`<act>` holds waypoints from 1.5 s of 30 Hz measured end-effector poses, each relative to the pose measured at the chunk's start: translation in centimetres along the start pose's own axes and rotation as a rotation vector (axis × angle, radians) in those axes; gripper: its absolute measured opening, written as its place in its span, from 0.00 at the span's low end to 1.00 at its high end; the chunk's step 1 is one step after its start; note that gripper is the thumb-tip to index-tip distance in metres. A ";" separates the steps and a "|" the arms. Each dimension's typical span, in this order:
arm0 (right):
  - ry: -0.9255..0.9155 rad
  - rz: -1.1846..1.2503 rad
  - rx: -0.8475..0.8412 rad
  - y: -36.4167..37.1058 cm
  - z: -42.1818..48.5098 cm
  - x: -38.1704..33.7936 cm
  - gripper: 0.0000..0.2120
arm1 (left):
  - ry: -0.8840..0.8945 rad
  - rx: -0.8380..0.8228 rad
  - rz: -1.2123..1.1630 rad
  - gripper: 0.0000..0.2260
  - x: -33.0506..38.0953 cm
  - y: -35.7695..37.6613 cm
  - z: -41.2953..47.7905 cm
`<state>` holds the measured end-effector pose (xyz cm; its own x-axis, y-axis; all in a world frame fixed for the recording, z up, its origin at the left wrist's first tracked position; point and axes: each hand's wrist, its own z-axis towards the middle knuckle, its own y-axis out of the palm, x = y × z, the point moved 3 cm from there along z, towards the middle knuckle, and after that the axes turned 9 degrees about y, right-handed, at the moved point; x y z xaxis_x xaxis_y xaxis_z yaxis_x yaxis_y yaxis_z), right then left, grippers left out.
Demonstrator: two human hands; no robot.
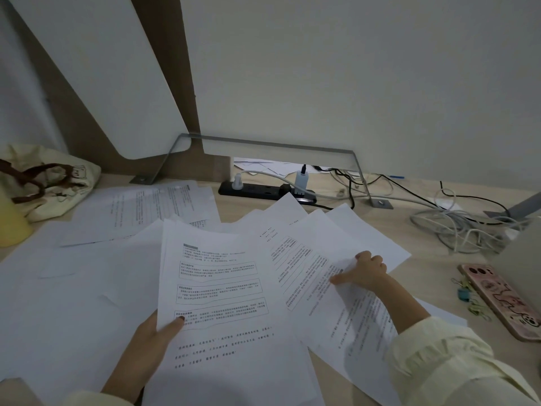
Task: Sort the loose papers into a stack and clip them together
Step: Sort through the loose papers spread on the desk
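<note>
Left hand pinches white printed sheet at lower-left edge, thumb on top. Right hand grips edge of second printed sheet; coloured metal binder clips lie right of it, apart.

We saw only two arms of the person. The right sleeve was a pale cream-yellow cloth, soft and loose, heavily creased, with a stitched band running across it near the cuff. It stopped partway along the forearm, so the wrist and the right hand were bare. The left sleeve matched it in colour, though we caught only a sliver at the lower edge. The left hand was bare too, and its thumbnail wore a dark polish. The right fingers were too blurred for us to judge their nails.
</note>
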<state>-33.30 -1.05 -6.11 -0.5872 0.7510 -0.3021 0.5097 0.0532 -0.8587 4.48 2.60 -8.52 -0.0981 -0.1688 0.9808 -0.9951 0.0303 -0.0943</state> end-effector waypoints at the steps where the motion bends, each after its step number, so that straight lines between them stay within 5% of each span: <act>1: 0.002 -0.001 -0.006 -0.1 0.1 -0.1 0.49 | 0.002 0.004 0.000 0.13 0.0 0.1 0.0; 8: 0.057 0.075 -0.087 -0.6 1.2 0.2 0.45 | 0.016 0.032 0.024 0.15 -0.3 0.0 0.2; 15: -0.090 0.410 -0.017 0.5 -0.4 0.2 0.22 | 0.031 0.032 0.017 0.13 -0.6 -0.1 0.5; 19: -0.093 1.144 -0.365 1.8 -2.6 1.0 0.18 | 0.044 0.022 0.016 0.10 -0.5 -0.1 0.4; 22: -0.115 1.100 -0.459 3.4 -4.7 1.0 0.16 | 0.054 0.010 0.019 0.10 -0.4 -0.1 0.3; 25: -0.133 0.935 -0.322 3.8 -6.3 0.7 0.12 | 0.073 -0.004 0.006 0.09 -0.2 0.0 0.1; 29: -0.274 0.705 0.168 -0.2 -8.1 0.0 0.09 | 0.100 -0.008 0.006 0.09 -0.1 0.1 -0.3; 32: -0.450 0.674 0.341 -4.5 -10.3 -0.8 0.08 | 0.103 0.006 0.001 0.10 0.0 0.1 -0.3; 41: -0.710 0.712 0.588 -13.9 -14.8 -2.2 0.04 | 0.039 -0.019 -0.056 0.17 -0.3 -0.1 0.3; 45: -0.707 0.968 0.431 -14.6 -15.7 -2.2 0.07 | 0.009 -0.050 -0.073 0.19 0.0 -0.2 0.5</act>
<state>-29.51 6.84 13.58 -0.3644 -0.1570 -0.9179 0.7493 -0.6347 -0.1889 4.68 2.06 -8.63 -0.0250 -0.1637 0.9862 -0.9976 0.0671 -0.0141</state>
